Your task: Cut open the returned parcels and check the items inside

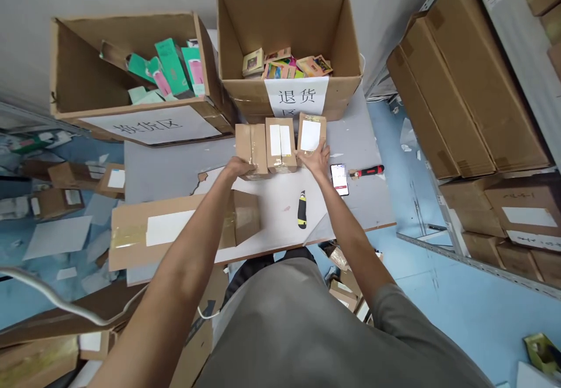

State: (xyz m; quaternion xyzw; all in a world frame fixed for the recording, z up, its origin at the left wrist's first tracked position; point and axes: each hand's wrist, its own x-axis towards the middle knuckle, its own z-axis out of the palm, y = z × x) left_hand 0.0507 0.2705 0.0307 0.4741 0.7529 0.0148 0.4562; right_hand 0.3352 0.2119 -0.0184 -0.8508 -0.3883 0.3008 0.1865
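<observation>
Three small cardboard boxes stand side by side on the table. At the left box (250, 142), my left hand (239, 167) grips the near left corner; some of its fingers are hidden. The middle box (281, 157), with two white label strips, is touched by neither hand as far as I can see. My right hand (316, 159) holds the near end of the right box (310, 125), its thumb on the left side and fingers over the right. That box carries a white label. Closer to me lies a yellow and black utility knife (302, 210).
Behind stand two big open cartons, one (131, 125) with green packets, one (289, 90) with small colourful packs. A phone (339, 179) and a red-black tool (370, 170) lie right. A long box (170, 224) sits under my left forearm. Shelving (491, 248) holds cartons at right.
</observation>
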